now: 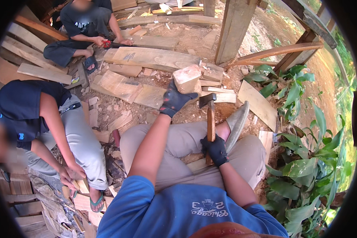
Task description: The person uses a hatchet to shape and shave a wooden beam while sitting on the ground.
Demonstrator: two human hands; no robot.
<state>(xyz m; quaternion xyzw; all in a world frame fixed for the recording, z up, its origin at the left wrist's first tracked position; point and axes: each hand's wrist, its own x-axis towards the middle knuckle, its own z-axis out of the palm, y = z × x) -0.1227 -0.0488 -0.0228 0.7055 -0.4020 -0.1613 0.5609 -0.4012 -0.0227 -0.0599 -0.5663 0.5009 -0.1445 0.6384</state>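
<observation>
Out in front of me, my left hand (175,99), in a dark glove, grips a pale, roughly cut wooden block (187,79) from its left and lower side. The block's lighter top end faces up. A hatchet (211,119) stands nearly upright in my right hand (214,150), which is also gloved and closed round the lower wooden handle. Its dark metal head is at the top, edge toward the left, below and right of the block and apart from it. My crossed legs (178,139) lie beneath both arms.
At the left a bent-over person (31,107) handles a small wood piece. Another person (85,23) sits at the far left with a red tool (106,44). Planks (154,58) and chips cover the ground ahead. A wooden post (234,29) and leafy plants (301,178) stand right.
</observation>
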